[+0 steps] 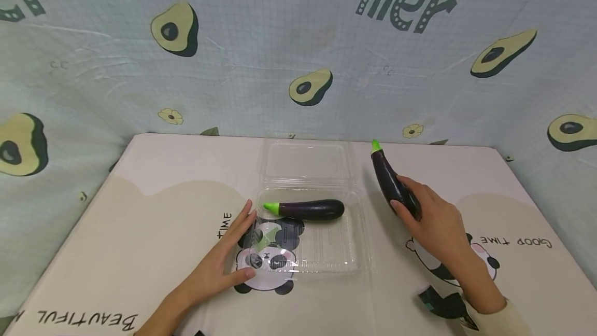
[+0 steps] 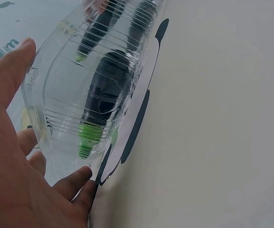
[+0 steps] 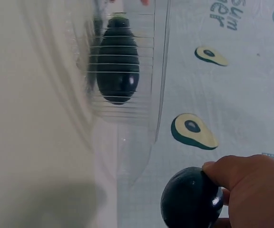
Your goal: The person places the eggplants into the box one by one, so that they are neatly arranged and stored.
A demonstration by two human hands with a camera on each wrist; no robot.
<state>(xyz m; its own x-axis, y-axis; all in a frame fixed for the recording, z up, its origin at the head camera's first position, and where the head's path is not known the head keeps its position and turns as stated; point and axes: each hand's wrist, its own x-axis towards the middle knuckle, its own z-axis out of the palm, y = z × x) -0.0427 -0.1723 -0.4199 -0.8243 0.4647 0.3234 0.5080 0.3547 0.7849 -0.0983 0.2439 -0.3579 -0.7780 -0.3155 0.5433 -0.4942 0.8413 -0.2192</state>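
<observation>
A cream sleeve [image 1: 501, 320] lies nearest the head camera at the lower right, and from it the right hand [image 1: 438, 219] reaches forward and inward, its grip curled around the round end of an eggplant [image 1: 388, 178]. Thumb on the near side and fingers on the far side, it holds this eggplant to the right of the clear container, apart from it, the green tip pointing away toward the backdrop. The left hand [image 1: 219, 263] comes in from the lower left, its grip spread and relaxed, thumb apart from the fingers, fingertips at the container's left side. The clear container [image 1: 333, 253] sits between the hands with its hinged lid [image 1: 308, 159] folded back behind it. Inside lies a second eggplant [image 1: 312, 210], crosswise along the rear, green tip leftward; the container's ribbed right wall stands between the two eggplants. Beneath is a pale worktop [image 1: 158, 227] printed with pandas and lettering, backed by an avocado-patterned cloth [image 1: 242, 30].
</observation>
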